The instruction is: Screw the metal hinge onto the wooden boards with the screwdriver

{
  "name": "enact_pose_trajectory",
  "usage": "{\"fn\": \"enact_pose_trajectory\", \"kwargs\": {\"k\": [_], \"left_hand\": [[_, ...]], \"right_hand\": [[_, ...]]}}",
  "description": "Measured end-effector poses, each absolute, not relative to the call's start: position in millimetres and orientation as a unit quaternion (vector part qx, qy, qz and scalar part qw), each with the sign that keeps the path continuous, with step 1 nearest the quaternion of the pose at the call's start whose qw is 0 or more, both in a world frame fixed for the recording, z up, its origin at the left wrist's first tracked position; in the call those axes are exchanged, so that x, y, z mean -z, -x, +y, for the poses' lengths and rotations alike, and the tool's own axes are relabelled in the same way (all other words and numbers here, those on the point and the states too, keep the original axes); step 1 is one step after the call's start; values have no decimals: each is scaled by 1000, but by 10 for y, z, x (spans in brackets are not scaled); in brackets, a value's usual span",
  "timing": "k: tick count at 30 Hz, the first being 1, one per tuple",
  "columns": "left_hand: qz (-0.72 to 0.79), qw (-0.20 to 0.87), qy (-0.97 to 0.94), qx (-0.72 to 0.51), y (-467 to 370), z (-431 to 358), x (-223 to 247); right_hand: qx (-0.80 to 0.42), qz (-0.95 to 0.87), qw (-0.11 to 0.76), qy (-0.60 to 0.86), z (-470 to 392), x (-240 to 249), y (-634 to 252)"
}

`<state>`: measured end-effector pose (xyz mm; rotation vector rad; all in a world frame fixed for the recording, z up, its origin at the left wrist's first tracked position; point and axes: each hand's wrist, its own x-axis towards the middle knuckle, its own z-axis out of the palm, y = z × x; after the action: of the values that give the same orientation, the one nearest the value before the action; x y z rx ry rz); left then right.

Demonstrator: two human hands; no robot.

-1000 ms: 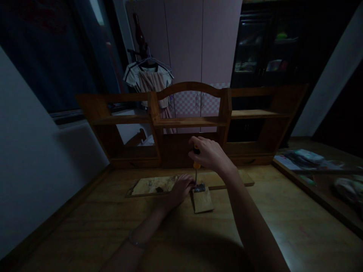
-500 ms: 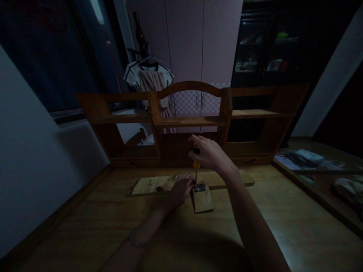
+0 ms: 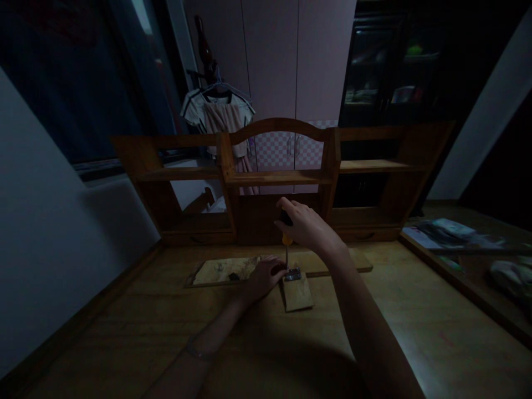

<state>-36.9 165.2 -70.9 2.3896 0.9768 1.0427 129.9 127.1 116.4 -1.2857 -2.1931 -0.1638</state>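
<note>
My right hand (image 3: 305,224) is wrapped round the handle of a screwdriver (image 3: 286,239) with a yellow and black grip. Its shaft points straight down to the left end of a small metal hinge (image 3: 293,274). The hinge lies on the far edge of a small square wooden piece (image 3: 299,295). My left hand (image 3: 266,275) rests over a long wooden board (image 3: 220,271), thumb and fingertips closed together beside the screwdriver's tip. Whatever those fingertips pinch is too small to make out.
Behind the boards stands a wooden shelf unit (image 3: 280,178) with drawers, on the wooden tabletop (image 3: 166,332). A raised edge (image 3: 461,291) runs along the right side, with cluttered items (image 3: 453,230) beyond. Clothes (image 3: 220,111) hang before a pink wardrobe (image 3: 270,55).
My right hand has turned slightly around the screwdriver handle. My left fingers have shifted a little, so a gap shows between thumb and forefinger. The hinge and boards stay in place.
</note>
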Motion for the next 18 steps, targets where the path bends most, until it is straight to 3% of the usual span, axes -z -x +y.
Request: {"fn": "enact_pose_trajectory", "kwargs": {"k": [18], "left_hand": [[366,153,-835,-382,373,1688,756]], "right_hand": [[41,-837,306,452,1273,-1172,-1315]]}}
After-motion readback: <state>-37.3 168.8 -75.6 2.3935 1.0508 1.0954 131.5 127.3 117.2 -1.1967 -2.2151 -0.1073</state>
